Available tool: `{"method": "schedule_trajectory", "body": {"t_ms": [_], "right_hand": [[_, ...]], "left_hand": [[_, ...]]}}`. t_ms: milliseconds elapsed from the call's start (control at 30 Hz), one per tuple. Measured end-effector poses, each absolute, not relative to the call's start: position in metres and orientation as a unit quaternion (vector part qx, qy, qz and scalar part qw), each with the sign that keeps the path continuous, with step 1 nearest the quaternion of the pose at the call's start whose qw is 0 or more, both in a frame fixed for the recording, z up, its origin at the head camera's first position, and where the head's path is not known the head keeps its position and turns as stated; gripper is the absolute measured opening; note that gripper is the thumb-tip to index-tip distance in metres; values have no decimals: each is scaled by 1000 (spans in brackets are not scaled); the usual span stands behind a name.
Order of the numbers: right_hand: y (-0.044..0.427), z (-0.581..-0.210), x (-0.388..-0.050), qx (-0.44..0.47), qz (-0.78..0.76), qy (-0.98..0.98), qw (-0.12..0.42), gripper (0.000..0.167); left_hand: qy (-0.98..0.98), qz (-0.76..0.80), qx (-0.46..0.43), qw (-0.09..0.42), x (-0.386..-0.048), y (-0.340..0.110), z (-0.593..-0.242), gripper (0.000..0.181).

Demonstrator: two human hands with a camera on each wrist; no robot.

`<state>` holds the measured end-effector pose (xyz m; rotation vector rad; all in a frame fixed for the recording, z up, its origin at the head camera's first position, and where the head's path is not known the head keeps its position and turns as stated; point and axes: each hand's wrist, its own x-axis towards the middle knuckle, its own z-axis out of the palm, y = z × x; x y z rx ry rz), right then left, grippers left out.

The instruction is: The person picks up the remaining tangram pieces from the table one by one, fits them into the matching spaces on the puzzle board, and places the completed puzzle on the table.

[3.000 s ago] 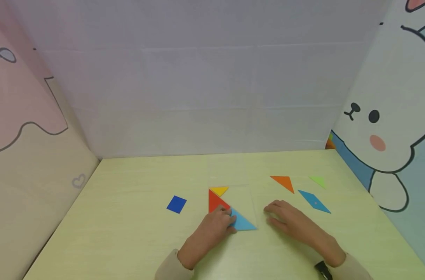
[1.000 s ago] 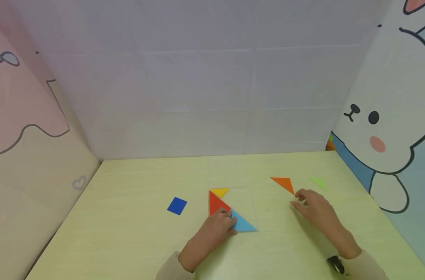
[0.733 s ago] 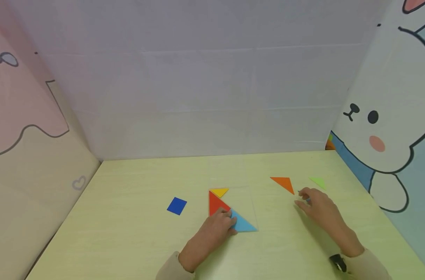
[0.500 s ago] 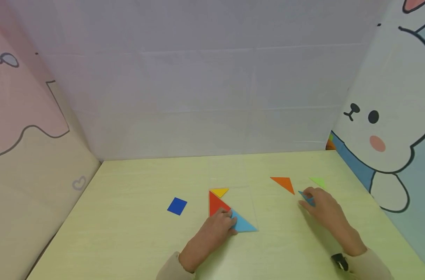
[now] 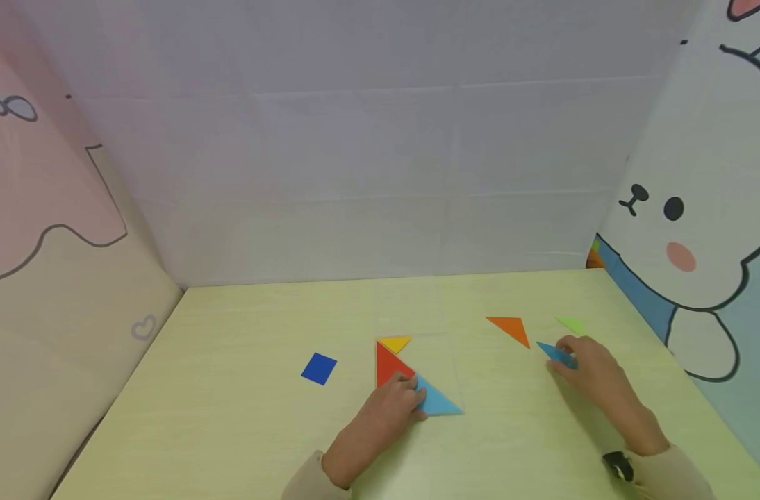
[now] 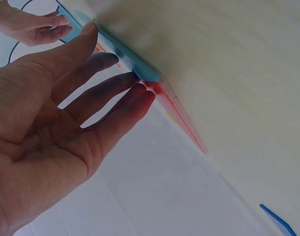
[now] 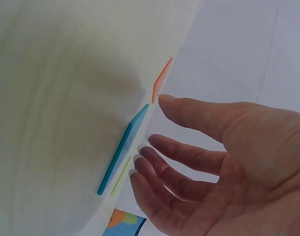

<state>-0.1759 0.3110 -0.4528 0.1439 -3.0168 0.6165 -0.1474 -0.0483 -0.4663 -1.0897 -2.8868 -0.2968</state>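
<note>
- The left hand (image 5: 392, 406) lies over the near part of the red triangle (image 5: 389, 362); its fingers bend loosely with the thumb apart, gripping nothing, and the fingertips appear to touch the pieces beneath
- The light blue triangle (image 5: 440, 402), partly covered by that hand, sits against the near right side of the red triangle and looks set in place
- The blue square (image 5: 319, 369) lies loose, well left of the red triangle
- The right hand (image 5: 595, 368) is well right of the red triangle, thumb and fingers wide at the blue parallelogram (image 5: 551, 351); I cannot tell whether they touch it
- The yellow triangle (image 5: 394, 344) sits just beyond the red triangle's slanted edge, seemingly placed too
- The orange triangle (image 5: 511, 328), then the green piece (image 5: 570, 324), lie loose beyond and right of the red triangle
- By my judgement, 3 of 7 visible pieces are arranged and 4 are left
</note>
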Motion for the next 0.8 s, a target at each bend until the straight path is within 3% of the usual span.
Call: {"method": "schedule_trajectory", "body": {"t_ms": [567, 800], "right_hand": [[319, -457, -177, 49, 184, -981, 26, 35], [321, -458, -178, 65, 192, -978, 41, 28]], "left_hand": [[-934, -93, -344, 8, -148, -48, -468, 37], [-933, -94, -347, 14, -148, -49, -469, 36]]}}
